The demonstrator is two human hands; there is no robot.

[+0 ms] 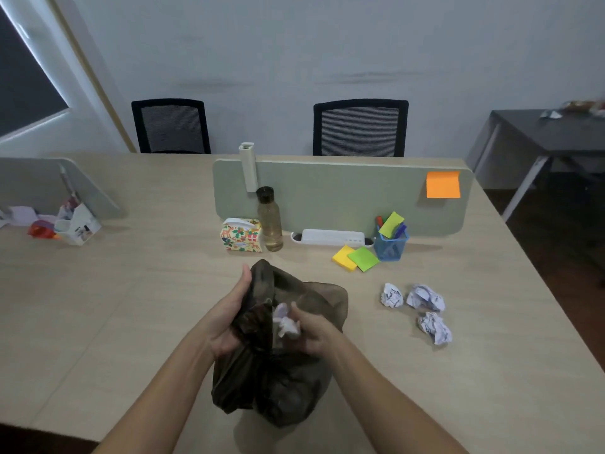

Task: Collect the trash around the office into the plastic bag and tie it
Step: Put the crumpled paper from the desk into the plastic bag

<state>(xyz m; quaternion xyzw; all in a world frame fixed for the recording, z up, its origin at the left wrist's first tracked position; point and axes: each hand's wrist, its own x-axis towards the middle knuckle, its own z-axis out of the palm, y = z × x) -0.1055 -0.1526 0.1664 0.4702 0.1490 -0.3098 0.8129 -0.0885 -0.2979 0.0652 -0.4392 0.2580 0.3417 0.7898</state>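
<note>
Glossy plastic bag (pixel 278 381), crumpled paper (pixel 425 298)

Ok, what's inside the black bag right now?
At the plastic bag's mouth, the right hand is pushing in a crumpled paper ball while the left hand holds the rim. Deeper contents are hidden by the dark plastic.

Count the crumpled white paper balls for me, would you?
4: three crumpled white paper balls lie on the desk right of the bag; one in the right hand. More may hide inside.

Bottle (pixel 270 221), tissue box (pixel 241 234), pen cup (pixel 391 244), sticky pads (pixel 356 258) by divider (pixel 343 194).
</note>
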